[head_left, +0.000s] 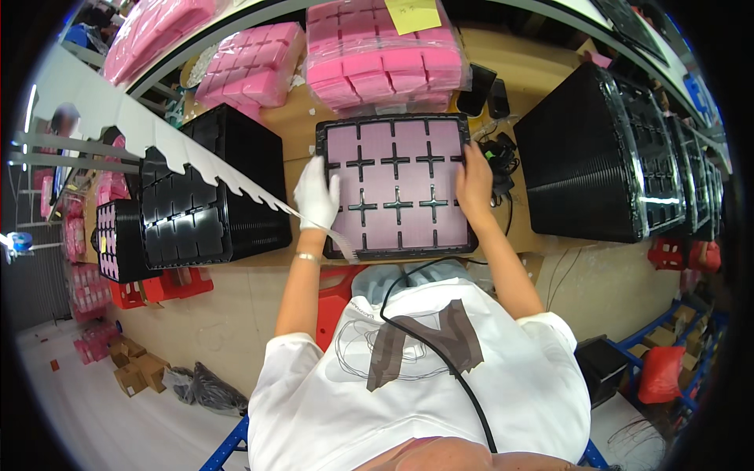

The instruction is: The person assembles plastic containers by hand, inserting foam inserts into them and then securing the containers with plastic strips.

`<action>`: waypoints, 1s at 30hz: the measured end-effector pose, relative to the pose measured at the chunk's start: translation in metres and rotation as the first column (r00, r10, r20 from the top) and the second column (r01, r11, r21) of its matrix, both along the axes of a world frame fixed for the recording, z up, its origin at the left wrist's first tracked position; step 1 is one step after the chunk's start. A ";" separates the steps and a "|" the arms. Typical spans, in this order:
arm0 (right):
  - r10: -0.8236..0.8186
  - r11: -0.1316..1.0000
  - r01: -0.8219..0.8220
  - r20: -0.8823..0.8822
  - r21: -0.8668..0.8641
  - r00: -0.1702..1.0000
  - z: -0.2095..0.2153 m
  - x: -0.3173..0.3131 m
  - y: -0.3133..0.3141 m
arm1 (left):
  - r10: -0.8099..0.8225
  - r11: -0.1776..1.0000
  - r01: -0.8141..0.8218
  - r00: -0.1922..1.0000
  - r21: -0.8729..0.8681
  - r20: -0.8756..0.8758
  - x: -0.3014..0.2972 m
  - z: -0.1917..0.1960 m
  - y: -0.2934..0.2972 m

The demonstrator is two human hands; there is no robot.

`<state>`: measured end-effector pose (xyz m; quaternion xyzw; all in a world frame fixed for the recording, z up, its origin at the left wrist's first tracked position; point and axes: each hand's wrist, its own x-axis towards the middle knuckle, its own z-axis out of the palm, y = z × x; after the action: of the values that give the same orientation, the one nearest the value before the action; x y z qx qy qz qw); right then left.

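A black plastic tray [393, 253] with cross-shaped dividers lies flat before me at the table's near edge. Pale pink pieces [380, 179] fill its compartments. My left hand [316, 198], in a white glove, grips the tray's left side, with the thumb over the rim. Bare, my right hand [473, 188] is closed around the opposite side, its fingers along the rim. Both hands' undersides are hidden. A white strip with a notched edge [212, 169] slants across the view from upper left to beside my left wrist.
Stacks of black trays stand left [251, 188] and right [577, 157]. Behind the tray sit bagged pink foam blocks [385, 71] bearing a yellow note [414, 14]. Black cables [503, 155] lie right of the tray; another cable [448, 361] runs down my shirt.
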<state>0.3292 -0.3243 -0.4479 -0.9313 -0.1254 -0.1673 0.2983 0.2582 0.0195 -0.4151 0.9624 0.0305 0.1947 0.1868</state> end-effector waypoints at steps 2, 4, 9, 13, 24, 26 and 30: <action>0.062 0.995 -0.063 -0.010 -0.082 0.998 -0.011 0.024 0.011 | -0.066 0.993 0.072 0.995 0.090 -0.071 0.028 -0.015 -0.010; 0.260 0.927 -0.256 -0.022 -0.274 0.965 -0.015 0.039 0.019 | -0.152 0.956 0.195 0.969 0.221 -0.196 0.049 -0.030 -0.010; 0.094 0.889 -0.086 -0.005 -0.450 0.996 -0.034 0.055 0.020 | -0.015 0.934 0.109 0.964 0.340 -0.267 0.065 -0.048 -0.006; 0.176 0.878 -0.163 -0.013 -0.451 0.984 -0.027 0.055 0.019 | -0.070 0.913 0.174 0.958 0.370 -0.279 0.065 -0.044 -0.005; 0.368 0.857 -0.406 -0.177 -0.317 0.913 0.006 -0.056 -0.025 | -0.295 0.930 0.342 0.914 0.137 -0.279 -0.037 -0.020 -0.005; 0.525 0.771 -0.585 -0.270 -0.249 0.807 0.020 -0.100 -0.047 | -0.364 0.865 0.490 0.766 0.113 -0.529 -0.082 -0.008 -0.013; 0.477 0.766 -0.512 -0.189 -0.390 0.858 0.014 -0.132 -0.072 | -0.444 0.837 0.544 0.739 0.060 -0.507 -0.128 -0.005 0.001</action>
<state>0.1976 -0.3964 -0.4335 -0.9131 -0.3877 -0.0143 0.1251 0.1307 0.0210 -0.4202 0.9668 -0.2023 -0.1012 0.1189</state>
